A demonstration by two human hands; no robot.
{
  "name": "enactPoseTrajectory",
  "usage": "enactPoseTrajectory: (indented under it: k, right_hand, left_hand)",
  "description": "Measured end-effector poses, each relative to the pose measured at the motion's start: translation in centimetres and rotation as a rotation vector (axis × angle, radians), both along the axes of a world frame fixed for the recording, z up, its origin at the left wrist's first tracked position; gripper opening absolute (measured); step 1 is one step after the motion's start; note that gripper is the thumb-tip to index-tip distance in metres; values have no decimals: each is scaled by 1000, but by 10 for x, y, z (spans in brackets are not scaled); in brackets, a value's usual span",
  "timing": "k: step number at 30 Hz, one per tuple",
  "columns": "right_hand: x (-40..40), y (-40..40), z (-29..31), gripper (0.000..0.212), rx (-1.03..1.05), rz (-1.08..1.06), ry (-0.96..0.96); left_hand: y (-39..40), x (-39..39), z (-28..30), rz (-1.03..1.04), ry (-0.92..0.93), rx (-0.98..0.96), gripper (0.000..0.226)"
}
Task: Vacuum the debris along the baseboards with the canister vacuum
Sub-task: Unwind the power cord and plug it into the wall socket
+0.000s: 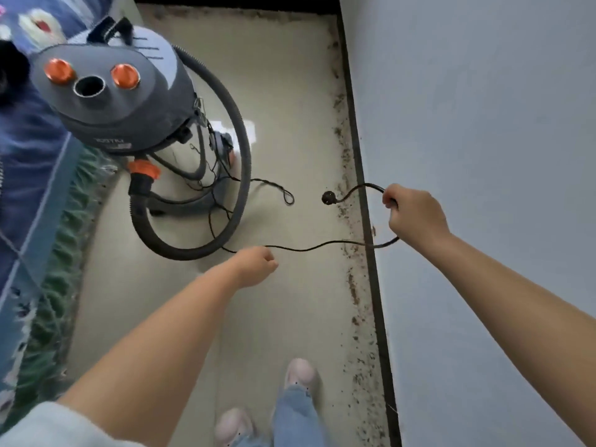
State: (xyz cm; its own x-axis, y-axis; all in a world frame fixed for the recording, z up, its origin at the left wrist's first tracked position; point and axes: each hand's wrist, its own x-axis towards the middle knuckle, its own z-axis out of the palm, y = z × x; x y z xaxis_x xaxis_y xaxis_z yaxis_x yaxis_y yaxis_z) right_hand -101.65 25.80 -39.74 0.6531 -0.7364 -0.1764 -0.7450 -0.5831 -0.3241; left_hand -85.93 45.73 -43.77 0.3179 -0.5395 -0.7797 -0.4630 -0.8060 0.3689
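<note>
— While the power cord (325, 245) is held in both hands, can any vacuuming be said to be done?

— None is shown. The debris (350, 285) is seen lying in a dark, speckled band along the baseboard (371, 269) from the near end to the far corner, and no cleaned stretch can be made out.

— How are the hands placed?

— The right hand (414, 217) is curled round the cord near its end, so that a loop is formed and the plug (328, 197) is left dangling free, just beside the baseboard. The left hand (256, 266) is closed in a loose fist where the cord runs to it; a pinch on the cord is judged likely, though the fingers' undersides are hidden.

— And where is the canister vacuum (119, 98)?

— It is stood on the pale floor (283, 101) beside a blue patterned bedcover (29, 150), well apart from the dirty strip. Its hose (238, 175) is curled on the floor around its base, and the rest of the cord is left tangled there.

— So what is left?

— Nearly everything, it is judged: the cord is only being unwound, the plug is not yet put in a socket, none of which is visible, and the hose is untouched.
</note>
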Motion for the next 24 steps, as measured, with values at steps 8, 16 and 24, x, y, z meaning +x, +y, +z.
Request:
enactPoseTrajectory:
  k: [8, 16, 24]
  right_hand:
    - [1, -79, 82, 18, -70, -110, -492]
    - [58, -115, 144, 35, 244, -105, -721]
    - [170, -180, 181, 29, 457, -35, -779]
  left_hand:
    - [-114, 32, 83, 216, -28, -288, 30]
    - [-202, 78, 149, 740, 321, -447, 41]
    - [-275, 195, 162, 1062, 789, -446, 49]
